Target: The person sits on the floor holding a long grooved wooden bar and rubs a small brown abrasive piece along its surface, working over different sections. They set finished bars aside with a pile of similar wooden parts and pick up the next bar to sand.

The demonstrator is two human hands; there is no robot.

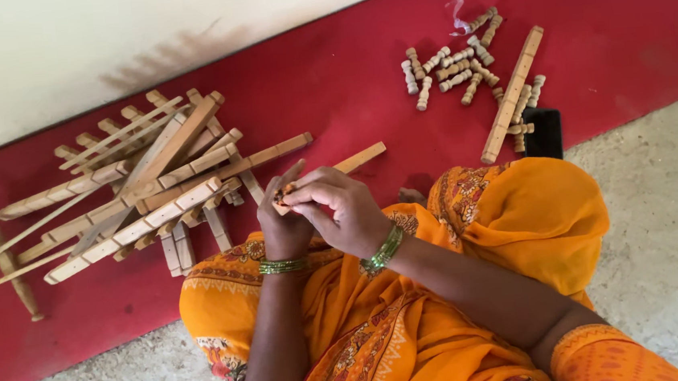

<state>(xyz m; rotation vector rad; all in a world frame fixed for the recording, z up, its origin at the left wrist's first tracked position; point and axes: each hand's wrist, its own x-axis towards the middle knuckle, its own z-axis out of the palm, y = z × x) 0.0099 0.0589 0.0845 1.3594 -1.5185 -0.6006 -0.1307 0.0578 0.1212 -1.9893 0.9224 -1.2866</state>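
Both hands (320, 208) around wooden slat (353, 163)

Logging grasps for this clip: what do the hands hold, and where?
Both hands, left and right, hold a wooden slat at its near end; the far end juts out free.

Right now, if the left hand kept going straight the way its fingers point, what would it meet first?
The left hand points up and away, toward the wall. First in line looks like the red mat, just right of the heap of wooden slats; depth is uncertain.
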